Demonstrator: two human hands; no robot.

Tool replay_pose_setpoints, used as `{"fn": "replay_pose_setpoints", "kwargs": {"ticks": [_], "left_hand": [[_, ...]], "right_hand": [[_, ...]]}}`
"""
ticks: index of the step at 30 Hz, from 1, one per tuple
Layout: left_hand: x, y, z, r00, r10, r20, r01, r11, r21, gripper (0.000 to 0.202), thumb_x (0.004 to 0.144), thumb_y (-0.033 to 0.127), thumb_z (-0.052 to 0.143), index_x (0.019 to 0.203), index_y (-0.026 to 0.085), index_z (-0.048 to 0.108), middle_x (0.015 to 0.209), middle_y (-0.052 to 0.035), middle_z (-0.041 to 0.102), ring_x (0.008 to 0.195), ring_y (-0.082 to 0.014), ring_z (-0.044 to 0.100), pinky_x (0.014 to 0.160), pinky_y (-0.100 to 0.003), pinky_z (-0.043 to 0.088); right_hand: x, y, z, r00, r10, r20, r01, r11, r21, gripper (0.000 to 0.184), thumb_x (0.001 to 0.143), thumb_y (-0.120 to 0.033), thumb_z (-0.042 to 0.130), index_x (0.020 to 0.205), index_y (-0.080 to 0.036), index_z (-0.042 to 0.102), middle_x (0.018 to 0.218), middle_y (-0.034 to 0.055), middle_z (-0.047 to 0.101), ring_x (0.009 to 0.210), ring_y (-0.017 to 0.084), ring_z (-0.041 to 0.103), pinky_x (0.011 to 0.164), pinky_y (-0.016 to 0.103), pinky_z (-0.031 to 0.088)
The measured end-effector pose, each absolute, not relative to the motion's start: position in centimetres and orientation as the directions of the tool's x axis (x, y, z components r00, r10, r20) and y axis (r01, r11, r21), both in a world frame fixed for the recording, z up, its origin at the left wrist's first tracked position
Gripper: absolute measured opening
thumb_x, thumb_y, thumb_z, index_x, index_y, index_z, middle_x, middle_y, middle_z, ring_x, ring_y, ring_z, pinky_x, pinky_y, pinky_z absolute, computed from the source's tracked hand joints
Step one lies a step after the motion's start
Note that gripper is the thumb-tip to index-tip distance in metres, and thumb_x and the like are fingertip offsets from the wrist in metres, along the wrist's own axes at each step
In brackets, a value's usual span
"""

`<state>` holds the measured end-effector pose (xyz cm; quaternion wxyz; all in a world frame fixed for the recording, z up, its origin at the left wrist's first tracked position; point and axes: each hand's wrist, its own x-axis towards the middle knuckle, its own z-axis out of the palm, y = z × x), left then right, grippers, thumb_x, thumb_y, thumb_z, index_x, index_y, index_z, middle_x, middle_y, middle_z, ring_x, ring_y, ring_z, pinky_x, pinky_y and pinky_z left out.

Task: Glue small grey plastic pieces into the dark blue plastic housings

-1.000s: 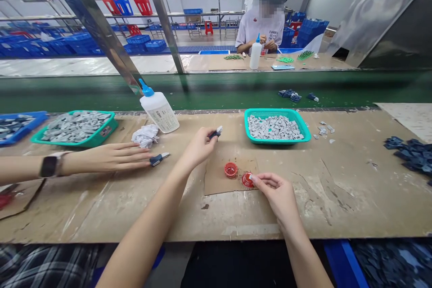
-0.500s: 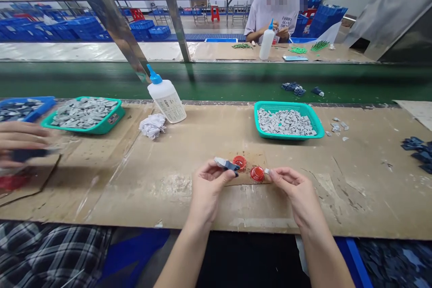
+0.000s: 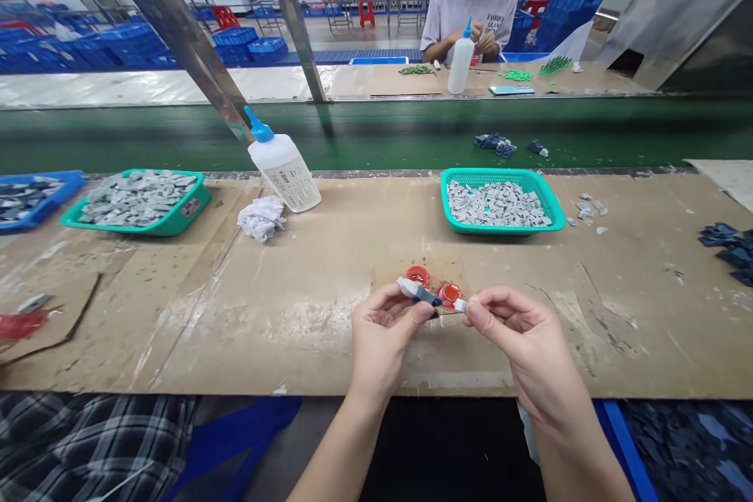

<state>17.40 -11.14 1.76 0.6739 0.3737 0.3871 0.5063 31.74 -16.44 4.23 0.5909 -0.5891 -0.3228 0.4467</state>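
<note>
Between the thumb and fingers of my left hand (image 3: 385, 329) is a small dark blue and light grey plastic part (image 3: 424, 296), its dark end pointing right. My right hand (image 3: 511, 329) pinches a small light grey piece (image 3: 459, 305) by one end. The two parts are close together, with a narrow gap between them. Just behind them lie two red caps, a left cap (image 3: 418, 275) and a right cap (image 3: 450, 294), with wet-looking liquid inside. Both sit on a cardboard patch (image 3: 382, 274), and my left hand's part overlaps the front of them.
A green basket (image 3: 556, 223) of grey pieces stands ahead, another green basket (image 3: 194, 212) at left. A white glue bottle (image 3: 288, 172) leans beside crumpled paper (image 3: 260, 218). Dark parts (image 3: 735, 251) lie at right. Beyond the green belt (image 3: 376, 133) sits a co-worker (image 3: 471, 16).
My left hand has moved right with its part, towards the grey piece. My right hand has shifted slightly away from the right cap. A neighbour's hand at far left has gone from view.
</note>
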Motion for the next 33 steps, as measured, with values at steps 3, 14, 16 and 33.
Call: {"fn": "replay_pose_setpoints", "kwargs": {"ticks": [3,14,16,33], "left_hand": [[16.8,-11.2,1.8,0.239,0.938,-0.252,-0.457,0.338,0.823,0.027,0.08,0.024,0.069,0.107,0.018,0.069,0.108,-0.0098,0.072,0.102,-0.0225,0.067,0.083,-0.029,0.056],[16.2,-11.3,2.2,0.274,0.93,-0.246,-0.482,0.354,0.801,0.026,0.087,0.027,0.062,0.112,0.019,0.063,0.125,-0.0111,0.064,0.122,-0.0241,0.055,0.104,-0.038,0.044],[16.4,-11.5,2.1,0.275,0.943,-0.187,-0.437,0.296,0.85,0.022,0.087,0.027,0.062,0.107,0.02,0.065,0.124,-0.0092,0.064,0.123,-0.0227,0.054,0.107,-0.036,0.04],[16.6,-12.1,2.5,0.236,0.972,0.017,-0.173,0.025,0.985,0.026,0.083,0.023,0.066,0.108,0.026,0.072,0.108,-0.0075,0.069,0.104,-0.023,0.064,0.094,-0.033,0.049]], "right_hand": [[32.4,-16.7,4.1,0.431,0.889,-0.155,-0.154,-0.097,-0.983,0.017,0.069,-0.036,0.079,0.071,-0.022,0.07,0.069,0.002,0.07,0.066,0.017,0.066,0.065,0.026,0.054],[31.7,-16.8,4.0,0.428,0.886,-0.176,-0.169,-0.113,-0.979,0.017,0.07,-0.037,0.079,0.072,-0.022,0.069,0.071,0.0018,0.07,0.068,0.017,0.066,0.066,0.026,0.055],[31.4,-16.8,4.1,0.419,0.891,-0.175,-0.173,-0.11,-0.979,0.017,0.071,-0.036,0.078,0.073,-0.023,0.07,0.071,0.0013,0.07,0.069,0.016,0.066,0.067,0.025,0.054],[30.3,-16.1,4.0,0.345,0.919,-0.189,-0.122,-0.156,-0.98,0.022,0.07,-0.04,0.077,0.073,-0.02,0.069,0.073,0.0023,0.069,0.07,0.017,0.065,0.066,0.026,0.052]]}}
